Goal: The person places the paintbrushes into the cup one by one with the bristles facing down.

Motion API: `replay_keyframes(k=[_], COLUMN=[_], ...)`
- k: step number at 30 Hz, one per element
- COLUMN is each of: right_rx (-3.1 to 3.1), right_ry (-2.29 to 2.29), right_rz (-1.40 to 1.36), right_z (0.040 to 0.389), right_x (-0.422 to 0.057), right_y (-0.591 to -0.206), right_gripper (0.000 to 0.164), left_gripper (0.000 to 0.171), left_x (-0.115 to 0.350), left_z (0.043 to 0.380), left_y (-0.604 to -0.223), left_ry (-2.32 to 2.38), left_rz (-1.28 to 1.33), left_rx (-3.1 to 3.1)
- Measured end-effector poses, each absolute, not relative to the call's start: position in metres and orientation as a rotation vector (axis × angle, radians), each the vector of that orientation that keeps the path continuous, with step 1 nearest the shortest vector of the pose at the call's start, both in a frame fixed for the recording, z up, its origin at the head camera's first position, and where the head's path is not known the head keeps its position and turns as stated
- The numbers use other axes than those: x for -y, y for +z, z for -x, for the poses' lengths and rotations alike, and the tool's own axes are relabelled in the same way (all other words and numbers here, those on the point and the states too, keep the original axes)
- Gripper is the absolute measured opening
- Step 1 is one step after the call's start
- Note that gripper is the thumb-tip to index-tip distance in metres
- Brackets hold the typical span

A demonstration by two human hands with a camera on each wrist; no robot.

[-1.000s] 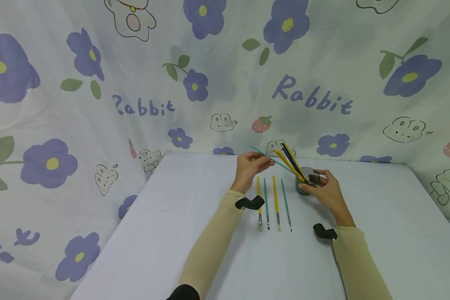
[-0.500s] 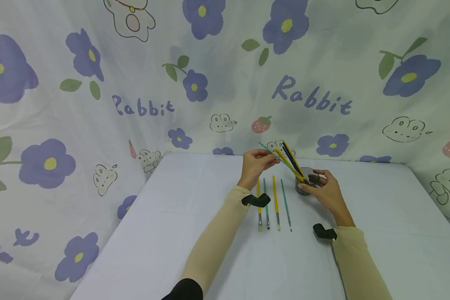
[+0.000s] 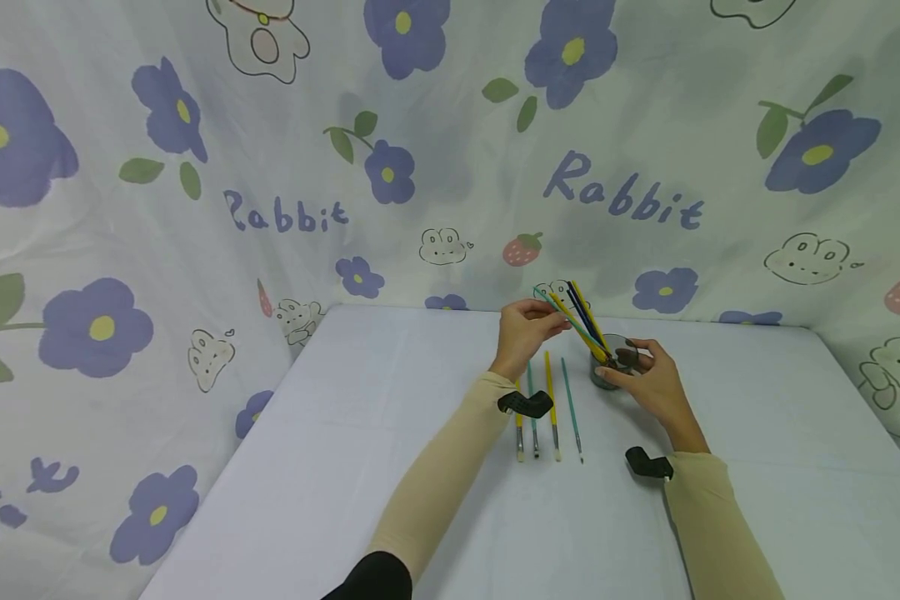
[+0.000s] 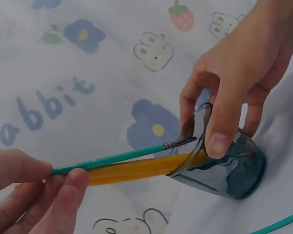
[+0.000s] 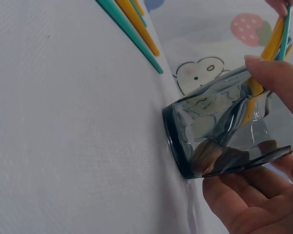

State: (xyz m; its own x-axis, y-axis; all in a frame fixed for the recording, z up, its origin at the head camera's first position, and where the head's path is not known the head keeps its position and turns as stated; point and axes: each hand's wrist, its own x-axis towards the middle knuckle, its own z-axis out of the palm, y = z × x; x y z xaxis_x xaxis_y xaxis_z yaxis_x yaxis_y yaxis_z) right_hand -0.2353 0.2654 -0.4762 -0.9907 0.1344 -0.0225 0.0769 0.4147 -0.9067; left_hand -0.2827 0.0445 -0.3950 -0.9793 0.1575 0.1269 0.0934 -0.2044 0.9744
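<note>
My left hand (image 3: 523,337) pinches a teal paintbrush (image 4: 119,157) near the handle's far end, between thumb and fingers. Its dark bristle tip lies right at the mouth of a smoky blue-grey glass (image 5: 205,114), angled in at the rim. My right hand (image 3: 658,387) grips that glass around its side, thumb near the rim, and keeps it tilted toward the left hand. Yellow paintbrushes (image 4: 141,168) and dark blue paintbrushes (image 3: 583,310) lean out of the glass. Through its wall in the right wrist view, brown bristles (image 5: 206,156) rest near the base.
Several yellow and teal paintbrushes lie in a row on the white tabletop, among them a yellow paintbrush (image 3: 552,400) and a teal paintbrush (image 3: 572,404), bristles toward me. The left forearm passes over the row's left side. A flower-and-rabbit printed cloth (image 3: 465,125) hangs behind the table.
The left hand has moved to the right with the teal paintbrush, bringing its bristle tip to the glass and its handle alongside the other brushes. The right hand and glass stay in place.
</note>
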Motion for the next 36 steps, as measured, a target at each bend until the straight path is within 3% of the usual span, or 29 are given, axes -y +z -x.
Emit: replay_keyframes(k=[24,36], right_rx=[2.599,2.608], right_ry=[1.635,1.665], right_rz=[0.176,0.199], right_z=[0.234,0.233], right_x=[-0.266,-0.263], right_y=[-0.476,-0.475], right_gripper=[0.096,0.098], left_gripper=[0.009,0.018], left_x=[-0.049,-0.014], left_z=[0.28,0.29], left_y=[-0.399,-0.395], left_ry=[2.301,2.277], left_rz=[-0.358,-0.297], left_rx=[-1.96,-2.079])
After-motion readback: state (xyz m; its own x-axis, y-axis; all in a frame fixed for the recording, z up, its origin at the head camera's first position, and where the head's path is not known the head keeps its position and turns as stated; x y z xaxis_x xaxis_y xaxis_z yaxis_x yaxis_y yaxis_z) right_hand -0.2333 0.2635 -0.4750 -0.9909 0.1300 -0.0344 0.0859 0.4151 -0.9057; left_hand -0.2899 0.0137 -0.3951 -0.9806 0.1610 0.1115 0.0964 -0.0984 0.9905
